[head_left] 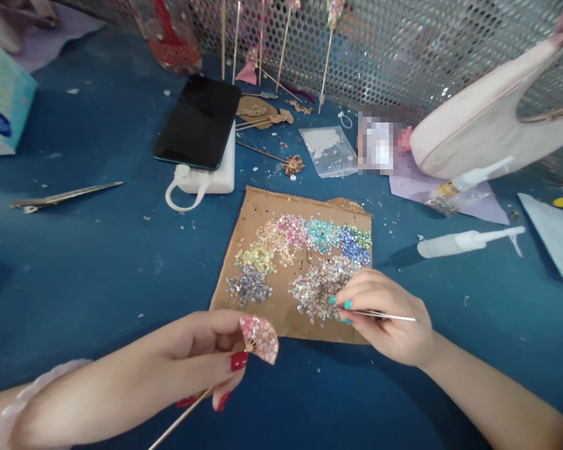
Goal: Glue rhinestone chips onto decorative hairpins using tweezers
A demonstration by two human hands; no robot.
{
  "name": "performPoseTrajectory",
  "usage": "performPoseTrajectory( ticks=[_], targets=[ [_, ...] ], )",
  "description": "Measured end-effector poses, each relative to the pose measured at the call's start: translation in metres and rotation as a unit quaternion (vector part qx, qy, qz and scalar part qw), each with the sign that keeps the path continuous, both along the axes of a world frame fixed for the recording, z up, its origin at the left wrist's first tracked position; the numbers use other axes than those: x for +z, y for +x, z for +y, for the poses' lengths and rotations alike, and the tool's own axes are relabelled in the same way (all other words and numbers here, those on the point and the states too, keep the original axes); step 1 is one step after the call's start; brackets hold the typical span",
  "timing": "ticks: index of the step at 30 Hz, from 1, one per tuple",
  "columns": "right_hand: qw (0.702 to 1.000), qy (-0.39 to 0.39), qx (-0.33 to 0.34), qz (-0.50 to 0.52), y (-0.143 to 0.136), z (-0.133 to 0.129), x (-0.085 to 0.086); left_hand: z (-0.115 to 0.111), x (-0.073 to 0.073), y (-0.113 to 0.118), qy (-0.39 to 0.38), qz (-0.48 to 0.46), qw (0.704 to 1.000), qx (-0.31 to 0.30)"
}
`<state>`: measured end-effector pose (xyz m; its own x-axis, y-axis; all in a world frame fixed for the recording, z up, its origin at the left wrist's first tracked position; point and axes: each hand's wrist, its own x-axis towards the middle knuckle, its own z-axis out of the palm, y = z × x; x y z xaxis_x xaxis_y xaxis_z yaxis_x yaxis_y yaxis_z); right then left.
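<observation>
My left hand (201, 356), with red nails, pinches a small pink fan-shaped ornament (261, 340) near its base; a thin stick (181, 419) runs down below the fingers. In my right hand (389, 315), with teal nails, is a pair of thin metal tweezers (389, 316). Their tips reach toward a pile of silvery-pink chips (321, 287) on a cardboard sheet (286, 322); whether they hold a chip is too small to tell. Grey chips (249, 286), yellow chips (258, 257), turquoise chips (322, 233) and blue chips (354, 245) also lie on the cardboard.
Behind the cardboard are a black phone (201, 122) on a white power bank (224, 175) and a plastic bag (329, 152). A white glue bottle (450, 245) lies right, below a pale handbag (478, 119). A metal clip (68, 195) rests left. Sticks stand before a mesh panel (385, 56).
</observation>
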<state>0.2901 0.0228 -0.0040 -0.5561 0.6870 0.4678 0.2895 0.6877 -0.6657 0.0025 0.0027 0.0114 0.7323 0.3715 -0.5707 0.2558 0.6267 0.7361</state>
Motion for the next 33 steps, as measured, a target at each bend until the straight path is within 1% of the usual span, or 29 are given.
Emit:
performPoseTrajectory(
  ticks=[6, 8, 11, 17, 23, 33],
  targets=[
    [0.998, -0.060, -0.018, 0.019, 0.0001, -0.0004, -0.0013, -0.0007, -0.0042, -0.0019, -0.009, 0.002, 1.000, 0.001],
    [0.997, -0.067, -0.025, 0.015, 0.0001, -0.0006, -0.0018, -0.0005, -0.0047, -0.0016, -0.008, -0.008, 1.000, 0.001],
    [0.998, -0.057, -0.024, 0.011, 0.0000, -0.0009, -0.0026, -0.0010, -0.0051, -0.0014, -0.002, -0.019, 1.000, 0.005],
    [0.999, -0.041, -0.014, 0.024, -0.0006, -0.0008, -0.0019, -0.0037, -0.0060, -0.0006, 0.013, 0.011, 1.000, 0.001],
    [0.999, -0.033, -0.017, 0.017, -0.0009, -0.0001, -0.0010, -0.0032, -0.0026, 0.0007, 0.045, 0.014, 0.999, 0.004],
    [1.000, -0.026, -0.007, 0.007, 0.0007, -0.0010, -0.0012, -0.0047, -0.0040, -0.0017, 0.043, 0.000, 0.999, 0.009]
  ],
)
